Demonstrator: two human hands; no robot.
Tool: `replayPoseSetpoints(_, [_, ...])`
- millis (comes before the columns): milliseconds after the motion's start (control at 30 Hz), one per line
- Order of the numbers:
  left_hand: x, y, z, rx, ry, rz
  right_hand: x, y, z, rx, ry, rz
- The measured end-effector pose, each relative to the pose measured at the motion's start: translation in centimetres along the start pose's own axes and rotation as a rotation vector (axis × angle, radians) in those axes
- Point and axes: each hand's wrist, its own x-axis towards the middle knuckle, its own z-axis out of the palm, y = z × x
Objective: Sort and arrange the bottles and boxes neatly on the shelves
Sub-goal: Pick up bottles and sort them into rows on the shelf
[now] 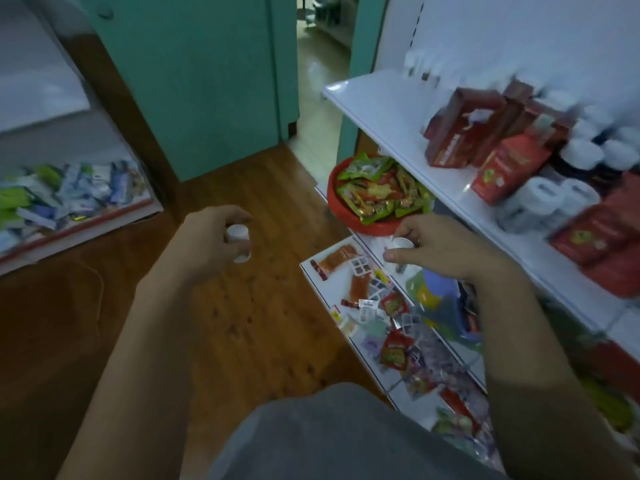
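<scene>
A brown wooden plank floor (242, 306) fills the middle of the view, running back to a teal painted wall (207, 81) with a doorway beside it. On the right stands a white metal shelf unit (388, 109). Its upper shelf carries tall dark red cardboard boxes (457, 133), some upright and some leaning, with a cluster of white-capped dark bottles (581, 152) and white round tubs (540, 199) close by. Below it, a round red plastic bowl (349, 216) is heaped with green and red sachets, and the lowest white shelf (325, 282) is strewn with small foil packets. At far left lies a white tray of blue and green packets (69, 195). The printing on the boxes is too blurred to read

The left hand (211, 237) is over the floor, fingers curled round a small white plastic bottle (239, 242). The right hand (440, 244) is over the lowest shelf's front edge, just beside the bowl, pinching a small white-capped bottle (403, 243) between thumb and curled fingers
</scene>
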Motion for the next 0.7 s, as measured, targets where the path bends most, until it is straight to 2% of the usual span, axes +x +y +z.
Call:
replayPoseSetpoints(167, [9.6,-3.5,-5.4,0.027,0.065,0.103,8.0,-4.9,-2.7,0.016,0.259,-0.014])
replayPoseSetpoints(333, [18.7,-5.4,-5.2,0.017,0.036,0.159,16.9,-5.5,-3.4,-0.031,0.460,-0.040])
replayPoseSetpoints(567, [33.3,-5.9,-6.8,0.025,-0.091,0.135,30.4,-4.3,-7.9,0.037,0.513,-0.037])
replayPoseSetpoints(700, [40.9,-3.7,-8.3,0.020,0.018,0.192,36.5,-3.9,-12.0,0.077,0.582,-0.008])
